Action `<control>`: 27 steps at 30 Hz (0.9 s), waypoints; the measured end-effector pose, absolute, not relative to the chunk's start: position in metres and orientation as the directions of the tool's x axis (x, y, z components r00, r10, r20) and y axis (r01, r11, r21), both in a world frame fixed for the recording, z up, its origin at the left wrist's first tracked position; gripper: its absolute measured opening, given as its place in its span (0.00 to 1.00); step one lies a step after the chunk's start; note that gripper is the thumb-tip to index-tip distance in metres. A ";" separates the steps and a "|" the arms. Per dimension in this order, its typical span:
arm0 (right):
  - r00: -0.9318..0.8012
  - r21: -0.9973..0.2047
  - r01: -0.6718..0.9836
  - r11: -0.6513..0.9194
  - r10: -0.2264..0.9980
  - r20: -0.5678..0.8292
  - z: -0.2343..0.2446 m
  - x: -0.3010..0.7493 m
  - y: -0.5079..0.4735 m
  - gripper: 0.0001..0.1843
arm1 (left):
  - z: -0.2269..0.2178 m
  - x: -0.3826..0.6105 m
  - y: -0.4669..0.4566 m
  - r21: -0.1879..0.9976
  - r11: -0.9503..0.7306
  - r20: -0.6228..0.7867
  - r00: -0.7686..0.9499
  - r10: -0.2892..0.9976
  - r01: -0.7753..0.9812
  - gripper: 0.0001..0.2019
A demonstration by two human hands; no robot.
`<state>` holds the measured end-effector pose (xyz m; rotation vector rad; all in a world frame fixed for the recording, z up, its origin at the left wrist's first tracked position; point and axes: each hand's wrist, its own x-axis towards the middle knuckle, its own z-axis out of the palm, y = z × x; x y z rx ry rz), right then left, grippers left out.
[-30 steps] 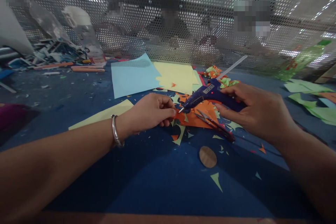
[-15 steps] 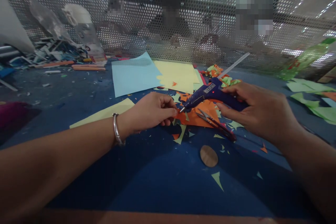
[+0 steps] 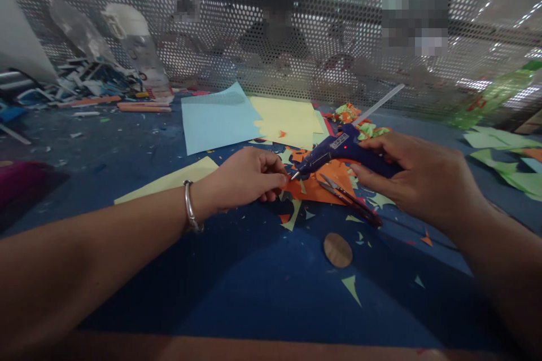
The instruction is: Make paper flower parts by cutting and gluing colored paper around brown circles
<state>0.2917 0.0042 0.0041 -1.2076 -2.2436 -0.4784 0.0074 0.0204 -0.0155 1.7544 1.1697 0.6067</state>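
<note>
My right hand (image 3: 423,183) is wrapped round a blue glue gun (image 3: 339,149) with a small red light lit on its body. Its nozzle points left and down at the orange paper (image 3: 322,186). My left hand (image 3: 243,177), a silver bangle on its wrist, pinches the left edge of that orange paper just beside the nozzle tip. Small scissors (image 3: 351,202) lie on the paper between my two hands.
Light blue (image 3: 215,118) and yellow (image 3: 288,121) sheets lie behind on the blue table (image 3: 254,287). A brown oval disc (image 3: 337,250) and paper scraps lie in front. Green sheets (image 3: 508,169) at right, a bottle (image 3: 135,51) and clutter at back left. Other people sit behind a perforated screen (image 3: 296,28).
Almost nothing has changed. The glue gun's nozzle stays at the orange paper's edge by my left fingers; the view has shifted slightly.
</note>
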 end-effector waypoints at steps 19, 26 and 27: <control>-0.454 0.082 0.849 0.522 0.640 0.620 0.004 0.291 0.004 0.12 | -0.012 0.006 0.021 0.841 -0.170 -0.091 0.443 0.892 0.513 0.08; -0.422 0.075 0.867 0.493 0.646 0.635 0.002 0.292 0.006 0.14 | -0.013 0.005 0.022 0.835 -0.179 -0.101 0.464 0.880 0.520 0.08; -0.419 0.071 0.869 0.490 0.651 0.634 0.002 0.293 0.006 0.15 | -0.013 0.005 0.022 0.836 -0.179 -0.100 0.465 0.880 0.518 0.08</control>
